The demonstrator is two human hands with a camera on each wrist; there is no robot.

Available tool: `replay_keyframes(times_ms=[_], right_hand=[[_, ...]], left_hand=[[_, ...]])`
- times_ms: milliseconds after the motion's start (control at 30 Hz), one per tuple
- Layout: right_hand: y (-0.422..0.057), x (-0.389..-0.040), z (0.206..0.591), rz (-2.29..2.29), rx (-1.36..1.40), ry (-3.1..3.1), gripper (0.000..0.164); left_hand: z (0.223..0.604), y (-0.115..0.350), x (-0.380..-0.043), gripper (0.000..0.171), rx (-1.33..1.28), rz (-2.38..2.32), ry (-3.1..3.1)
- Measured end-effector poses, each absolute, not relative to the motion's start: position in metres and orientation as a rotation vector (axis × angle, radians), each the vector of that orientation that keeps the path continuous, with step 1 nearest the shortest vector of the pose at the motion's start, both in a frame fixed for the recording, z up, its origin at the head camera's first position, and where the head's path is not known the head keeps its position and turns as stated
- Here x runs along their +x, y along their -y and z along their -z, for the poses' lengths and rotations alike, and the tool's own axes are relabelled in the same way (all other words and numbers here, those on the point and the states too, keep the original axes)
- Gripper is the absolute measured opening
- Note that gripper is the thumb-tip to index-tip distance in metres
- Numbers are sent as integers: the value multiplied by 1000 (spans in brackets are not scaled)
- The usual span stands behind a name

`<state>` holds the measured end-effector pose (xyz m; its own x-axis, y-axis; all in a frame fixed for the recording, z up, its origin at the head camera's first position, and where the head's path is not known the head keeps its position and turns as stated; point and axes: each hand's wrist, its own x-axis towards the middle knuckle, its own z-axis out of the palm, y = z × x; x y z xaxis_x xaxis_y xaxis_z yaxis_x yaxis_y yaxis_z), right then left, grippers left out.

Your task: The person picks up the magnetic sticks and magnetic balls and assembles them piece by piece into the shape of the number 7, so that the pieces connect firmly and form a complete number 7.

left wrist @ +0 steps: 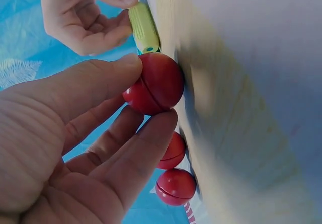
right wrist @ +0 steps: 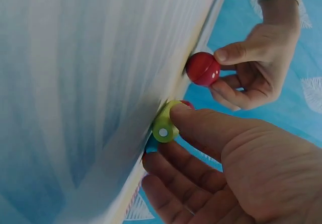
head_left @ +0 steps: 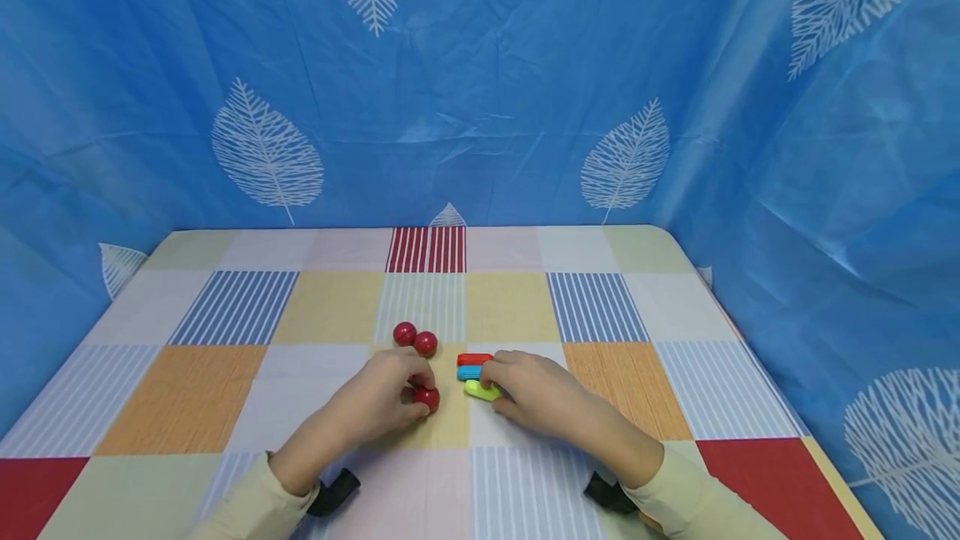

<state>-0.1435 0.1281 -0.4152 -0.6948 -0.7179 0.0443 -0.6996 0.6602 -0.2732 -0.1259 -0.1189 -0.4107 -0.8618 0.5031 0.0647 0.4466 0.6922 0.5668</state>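
My left hand [head_left: 382, 397] pinches a shiny red ball [head_left: 427, 399] between thumb and fingertips, close over the cloth. A seam line runs round the ball [left wrist: 158, 83] in the left wrist view. Two more red balls, one [head_left: 405, 333] beside the other [head_left: 426, 344], lie just beyond that hand. Facing it, my right hand [head_left: 543, 394] has its thumb and fingers on a short yellow-green ribbed stick [head_left: 480, 391], whose round end [right wrist: 163, 132] shows in the right wrist view. A blue stick [head_left: 468, 372] and a red stick [head_left: 474, 358] lie alongside, partly hidden by the right fingers.
A patchwork-patterned cloth [head_left: 322, 307] covers the table. Blue curtains [head_left: 480, 107] with white leaf prints hang behind it and along the sides. Dark bands [head_left: 335, 492] sit at both wrists, by the cream sleeves [head_left: 258, 502].
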Motion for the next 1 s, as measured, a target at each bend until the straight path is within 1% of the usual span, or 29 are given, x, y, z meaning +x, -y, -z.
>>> replay_keyframes(times_ms=[300,600,1000], right_hand=[[-130,-140,414,409,-1219,-2775,21],[-137,-134,408,503,-1216,-2771,19],[-135,-129,408,535,-1316,-2748,20]], left_hand=[[411,113,-123,22,896,-939,-2777],[411,110,-120,22,931,-957,-2756],[412,105,-116,23,896,-987,-2678]])
